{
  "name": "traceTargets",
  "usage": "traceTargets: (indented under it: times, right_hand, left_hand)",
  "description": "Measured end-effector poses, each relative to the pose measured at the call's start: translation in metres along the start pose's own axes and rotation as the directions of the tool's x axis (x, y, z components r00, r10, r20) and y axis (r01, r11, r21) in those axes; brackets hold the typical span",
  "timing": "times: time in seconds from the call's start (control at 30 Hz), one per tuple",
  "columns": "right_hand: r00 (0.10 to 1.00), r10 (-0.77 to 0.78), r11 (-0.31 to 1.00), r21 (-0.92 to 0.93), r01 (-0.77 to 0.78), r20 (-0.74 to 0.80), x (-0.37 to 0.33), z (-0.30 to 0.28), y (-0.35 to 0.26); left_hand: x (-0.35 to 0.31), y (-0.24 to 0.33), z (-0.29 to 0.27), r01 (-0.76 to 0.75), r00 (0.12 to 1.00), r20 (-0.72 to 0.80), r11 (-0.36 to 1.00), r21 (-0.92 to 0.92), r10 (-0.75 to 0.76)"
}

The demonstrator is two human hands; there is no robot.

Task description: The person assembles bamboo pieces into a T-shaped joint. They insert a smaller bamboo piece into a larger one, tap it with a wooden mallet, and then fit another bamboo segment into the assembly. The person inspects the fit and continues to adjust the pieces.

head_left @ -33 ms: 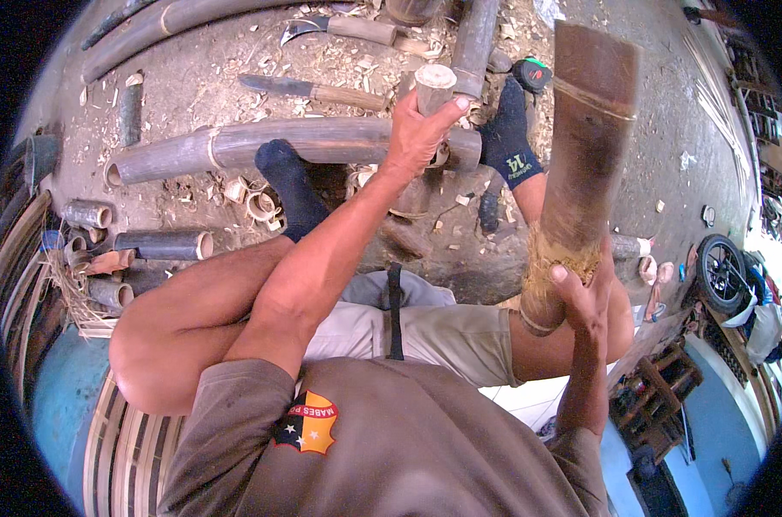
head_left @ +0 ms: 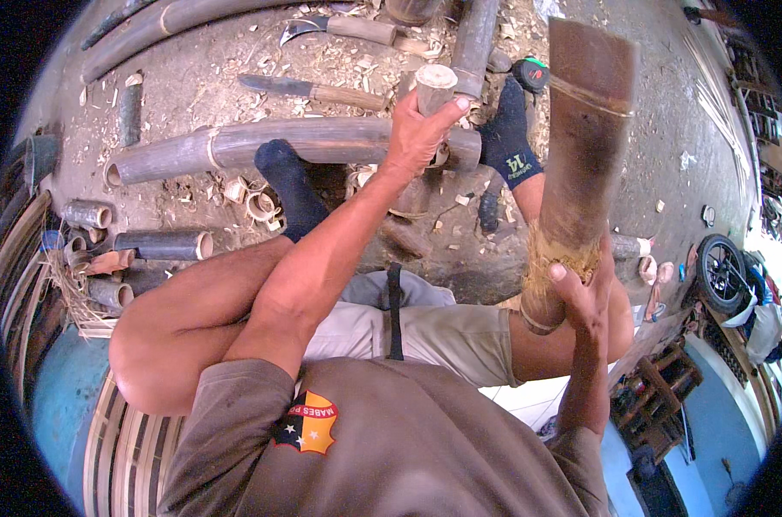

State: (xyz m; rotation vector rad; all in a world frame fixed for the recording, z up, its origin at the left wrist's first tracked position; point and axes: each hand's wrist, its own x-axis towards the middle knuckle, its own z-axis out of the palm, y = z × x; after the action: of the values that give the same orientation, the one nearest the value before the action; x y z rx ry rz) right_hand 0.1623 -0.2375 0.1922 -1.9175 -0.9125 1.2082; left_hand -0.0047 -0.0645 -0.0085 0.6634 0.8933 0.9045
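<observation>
Nearest: the bamboo, thick and brown, over the right leg in view, far end pointing away from the body. Can't tell if the low end touches the thigh.

Right hand has it at the narrow, rough yellow part: thumb on the near face, fingers clamped round the side, tips mostly hidden.

Handling, my read: stiff, fairly heavy, top-heavy from that grip since the wide end sits well beyond the hand. Shouldn't crush; might split along the grain if knocked hard. Smooth brown wall likely slick, yellow fuzz gives bite. So hold at the narrow part, hand square to the axis; wide end needs two hands, too fat for one. Watch for splinters in the fuzz.

Further out: left hand wraps the stub, fingers closed round it, thumb near the top, pale cut end showing. Looks rigid, easy one-hand size.

Just beside that, a pole lies crosswise on the floor. Past it, a knife, then a hooked knife, both by the handle only.
</observation>
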Motion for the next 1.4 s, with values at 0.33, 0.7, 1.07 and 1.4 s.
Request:
traceTargets:
  times: [0.33, 0.7, 1.07, 1.4]
  right_hand:
    - [0.998, -0.063, 0.998, 0.017, 0.063, -0.028, 0.031, -0.002, -0.029]
    - [0.945, -0.292, 0.622, -0.722, 0.305, 0.148, 0.106, 0.005, -0.058]
    - [0.926, -0.369, 0.711, -0.617, 0.337, 0.081, 0.067, 0.02, -0.052]
    - [0.993, -0.115, 0.835, -0.542, 0.097, 0.001, 0.049, 0.016, -0.032]
  left_hand:
    - [0.009, -0.003, 0.004, 0.024, 1.0, -0.012, 0.994, 0.108, -0.023]
    - [0.001, 0.01, 0.005, -0.012, 0.996, 0.085, 0.935, 0.355, -0.019]
    - [-0.017, 0.013, 0.006, -0.012, 0.982, 0.171, 0.879, 0.478, -0.079]
    - [0.015, 0.0, -0.01, 0.011, 1.0, -0.018, 0.979, 0.201, -0.008]
